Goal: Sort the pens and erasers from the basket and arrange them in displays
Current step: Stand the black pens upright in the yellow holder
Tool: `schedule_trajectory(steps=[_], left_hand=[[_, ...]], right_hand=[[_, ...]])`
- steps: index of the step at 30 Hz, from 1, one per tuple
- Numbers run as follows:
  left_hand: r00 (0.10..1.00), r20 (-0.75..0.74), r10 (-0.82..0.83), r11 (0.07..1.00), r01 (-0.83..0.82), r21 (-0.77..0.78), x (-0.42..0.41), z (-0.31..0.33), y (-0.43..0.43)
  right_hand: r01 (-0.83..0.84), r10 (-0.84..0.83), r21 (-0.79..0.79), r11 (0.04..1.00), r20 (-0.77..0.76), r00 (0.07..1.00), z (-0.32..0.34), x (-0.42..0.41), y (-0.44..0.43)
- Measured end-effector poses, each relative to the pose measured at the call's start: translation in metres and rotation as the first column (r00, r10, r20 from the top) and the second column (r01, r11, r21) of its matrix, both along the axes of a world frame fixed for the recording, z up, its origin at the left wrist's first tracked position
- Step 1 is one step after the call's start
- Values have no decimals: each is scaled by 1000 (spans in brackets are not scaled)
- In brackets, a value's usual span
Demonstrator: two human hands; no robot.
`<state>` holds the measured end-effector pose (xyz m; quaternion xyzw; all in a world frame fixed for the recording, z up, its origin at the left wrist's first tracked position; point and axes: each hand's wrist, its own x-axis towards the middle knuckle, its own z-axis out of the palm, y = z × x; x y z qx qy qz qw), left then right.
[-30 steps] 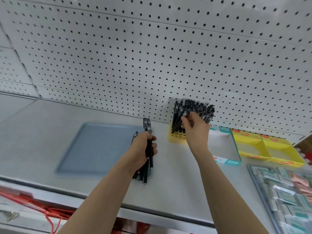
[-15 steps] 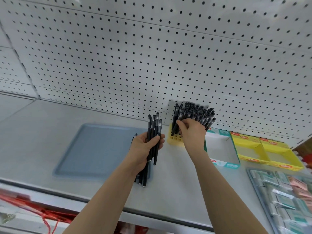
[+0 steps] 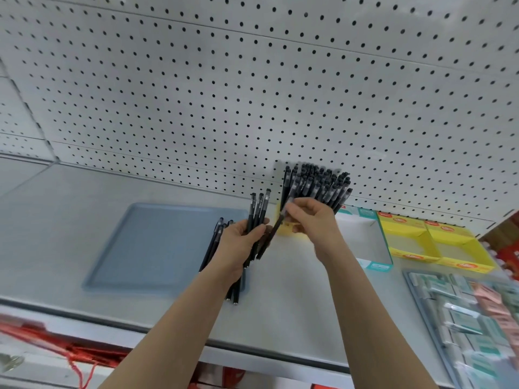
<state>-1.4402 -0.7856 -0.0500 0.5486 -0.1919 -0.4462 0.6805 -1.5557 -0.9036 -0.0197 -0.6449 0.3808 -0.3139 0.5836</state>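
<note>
Bundle point(image 3: 257, 213) of black pens is gripped in left hand point(image 3: 241, 242), above right edge of grey tray point(image 3: 146, 248). Long axes run near upright, capped ends pointed up toward pegboard point(image 3: 252, 94). Single pen point(image 3: 271, 234) is pinched at its upper end by right hand point(image 3: 314, 220). Its axis is slanted, top by yellow holder point(image 3: 286, 230) on the shelf point(image 3: 295, 304), lower end down-left beside bundle. Holder is packed with pens, fanned out.

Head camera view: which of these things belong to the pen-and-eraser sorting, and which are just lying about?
In the job: held bunch of black plastic pens; single pinched black pen; yellow pen stand, full; wrapped erasers; yellow cardboard display boxes.
Lying about: blue-grey flat tray; red cords; white pegboard wall.
</note>
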Motion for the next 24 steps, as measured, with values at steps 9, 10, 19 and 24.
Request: schedule_trajectory(steps=[9,10,19,24], left_hand=[[998,-14,59,998,-59,20,0,1,0],[998,-8,61,998,-61,21,-1,2,0],[999,20,47,998,-47,34,3,5,2],[999,32,44,999,-44,0,3,3,4]], right_hand=[[317,-357,-496,808,16,934,8,-22,-25],[308,-348,-505,806,17,937,6,-20,-25],[198,-269,-531,824,-60,961,-8,1,-25],[173,-289,-574,800,-116,950,-12,11,-28]])
